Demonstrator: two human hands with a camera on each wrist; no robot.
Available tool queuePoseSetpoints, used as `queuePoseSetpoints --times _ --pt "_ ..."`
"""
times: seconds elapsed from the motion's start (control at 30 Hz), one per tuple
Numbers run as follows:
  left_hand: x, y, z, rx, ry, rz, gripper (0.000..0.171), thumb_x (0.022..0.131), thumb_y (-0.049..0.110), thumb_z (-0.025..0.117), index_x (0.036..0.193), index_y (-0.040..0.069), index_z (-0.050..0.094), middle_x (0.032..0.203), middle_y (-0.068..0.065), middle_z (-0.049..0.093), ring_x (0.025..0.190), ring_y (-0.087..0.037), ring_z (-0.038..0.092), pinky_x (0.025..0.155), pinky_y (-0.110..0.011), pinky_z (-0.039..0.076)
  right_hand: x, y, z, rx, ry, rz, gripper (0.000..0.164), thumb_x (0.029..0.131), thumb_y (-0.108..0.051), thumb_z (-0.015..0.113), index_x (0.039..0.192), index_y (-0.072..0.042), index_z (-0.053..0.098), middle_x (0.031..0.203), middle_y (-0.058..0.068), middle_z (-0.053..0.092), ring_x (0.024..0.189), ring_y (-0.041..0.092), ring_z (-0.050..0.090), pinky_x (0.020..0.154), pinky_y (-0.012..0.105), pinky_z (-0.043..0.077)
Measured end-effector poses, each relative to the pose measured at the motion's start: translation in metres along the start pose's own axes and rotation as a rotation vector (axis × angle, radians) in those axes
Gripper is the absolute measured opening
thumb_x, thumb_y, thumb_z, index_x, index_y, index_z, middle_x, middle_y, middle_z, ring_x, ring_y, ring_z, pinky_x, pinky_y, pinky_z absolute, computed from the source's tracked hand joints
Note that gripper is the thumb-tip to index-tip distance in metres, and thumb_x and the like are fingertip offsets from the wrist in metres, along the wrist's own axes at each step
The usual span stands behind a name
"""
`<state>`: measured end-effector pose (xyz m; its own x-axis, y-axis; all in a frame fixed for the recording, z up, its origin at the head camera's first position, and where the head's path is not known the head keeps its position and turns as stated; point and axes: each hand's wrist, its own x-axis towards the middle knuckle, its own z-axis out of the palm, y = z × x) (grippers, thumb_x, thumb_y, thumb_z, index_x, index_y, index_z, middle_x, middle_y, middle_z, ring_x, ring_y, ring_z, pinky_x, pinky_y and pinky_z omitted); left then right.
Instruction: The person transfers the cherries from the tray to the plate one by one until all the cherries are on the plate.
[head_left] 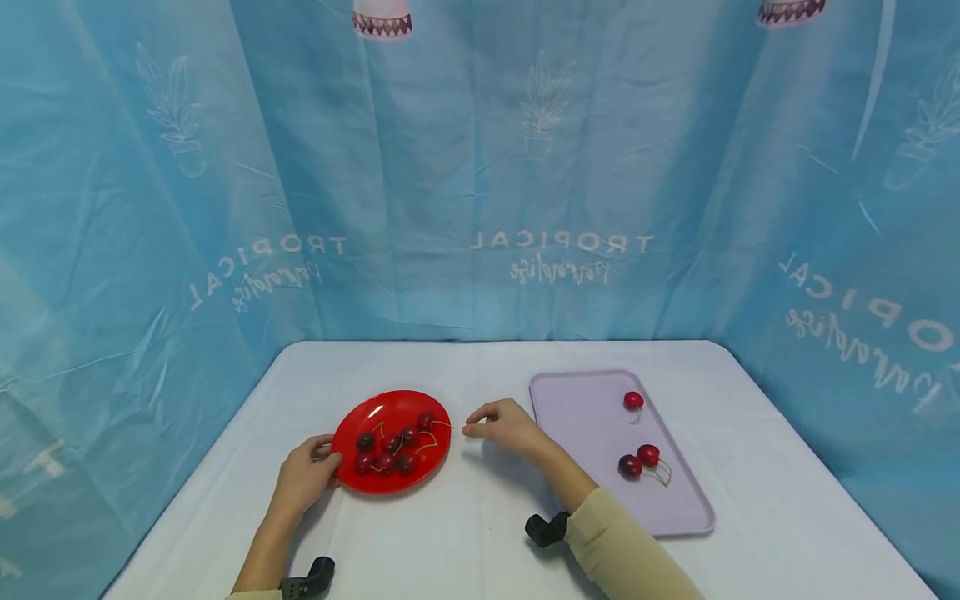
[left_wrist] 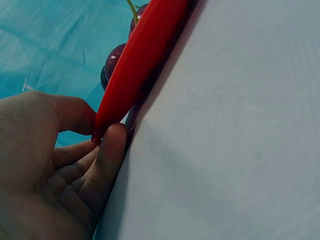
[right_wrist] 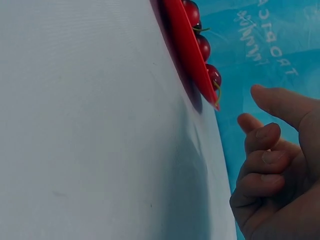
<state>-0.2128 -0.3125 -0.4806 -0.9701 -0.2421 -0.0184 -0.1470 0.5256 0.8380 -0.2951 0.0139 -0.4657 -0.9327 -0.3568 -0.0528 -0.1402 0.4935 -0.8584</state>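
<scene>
A red plate (head_left: 405, 403) holding several dark red cherries (head_left: 392, 443) with green stems lies at the left of the table. My left hand (head_left: 302, 477) pinches its left rim, thumb above and fingers beneath; the left wrist view shows the plate's edge (left_wrist: 142, 60) tilted in that grip. Just off the right rim is my right hand (head_left: 506, 427), its thumb and index finger apart with nothing between them. In the right wrist view its other fingers (right_wrist: 260, 185) curl loosely, and a cherry (right_wrist: 214, 77) with its stem sits by the near rim.
A pale lilac tray (head_left: 570, 425) lies on the right, partly behind my right forearm. One cherry (head_left: 633, 401) sits toward its back, and a pair of cherries (head_left: 648, 455) nearer its middle. White cloth (head_left: 420, 550) covers the table; blue printed curtains (head_left: 450, 167) hang around it.
</scene>
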Motion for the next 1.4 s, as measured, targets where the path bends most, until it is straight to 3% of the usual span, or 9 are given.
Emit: queuePoseSetpoints --times 0.2,0.57,0.87,1.4 --pt "0.0 0.0 -0.001 0.0 -0.002 -0.007 0.046 0.092 0.013 0.055 0.133 -0.006 0.046 0.117 -0.026 0.056 0.068 -0.017 0.062 0.058 -0.022 0.053 -0.005 0.004 -0.006 0.013 0.037 -0.047 0.017 0.081 -0.032 0.075 0.093 -0.02 0.075 0.073 0.004 0.056 0.073 0.02 0.049 0.059 0.032 0.04" --pt "-0.002 0.0 0.003 -0.001 0.004 -0.004 0.046 0.091 0.012 0.054 0.132 -0.007 0.047 0.115 -0.026 0.058 0.067 -0.016 0.061 0.057 -0.02 0.052 -0.016 0.012 -0.026 0.024 0.093 -0.089 0.021 0.084 -0.031 0.073 0.097 -0.015 0.075 0.062 0.002 0.05 0.061 0.016 0.045 0.054 0.029 0.037" --pt "-0.002 -0.001 0.0 -0.004 0.001 -0.02 0.046 0.092 0.012 0.055 0.133 -0.006 0.046 0.117 -0.026 0.057 0.067 -0.017 0.062 0.058 -0.021 0.052 -0.026 0.014 -0.04 0.032 0.115 -0.097 0.022 0.084 -0.029 0.074 0.098 -0.013 0.075 0.06 0.0 0.047 0.055 0.013 0.039 0.049 0.027 0.033" --pt "-0.002 0.0 0.0 -0.015 0.002 -0.019 0.046 0.092 0.012 0.055 0.133 -0.007 0.046 0.117 -0.027 0.056 0.066 -0.017 0.062 0.056 -0.019 0.051 -0.045 0.013 -0.051 0.021 0.116 -0.085 0.021 0.083 -0.031 0.074 0.096 -0.015 0.075 0.064 0.003 0.053 0.062 0.016 0.046 0.054 0.028 0.038"
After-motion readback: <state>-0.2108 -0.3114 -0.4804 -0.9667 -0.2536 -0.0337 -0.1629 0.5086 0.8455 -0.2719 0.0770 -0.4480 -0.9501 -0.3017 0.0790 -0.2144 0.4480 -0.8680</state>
